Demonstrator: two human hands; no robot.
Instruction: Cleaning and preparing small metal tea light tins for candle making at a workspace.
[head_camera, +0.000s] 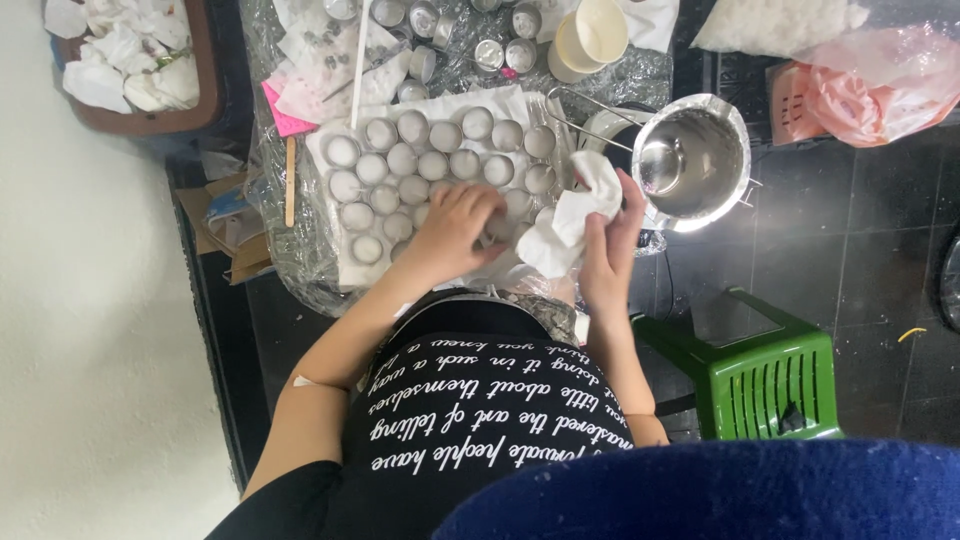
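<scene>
Two hands: both at the near edge of the table (300, 270)
Left hand (450, 232): fingers bent down, palm over the near row of cups (432, 165); touches them, grip hidden
Right hand (610, 245): closed around a crumpled white tissue (572, 215) at the near right corner
Cups: small round tins in rows on white paper, mid-table
Pot (692, 160): steel, looks empty, off the right edge, just beside the tissue
Step, as judged: wiping or tidying the filled tins
Next move, as judged: a light, steady touch so neighbouring tins stay put
</scene>
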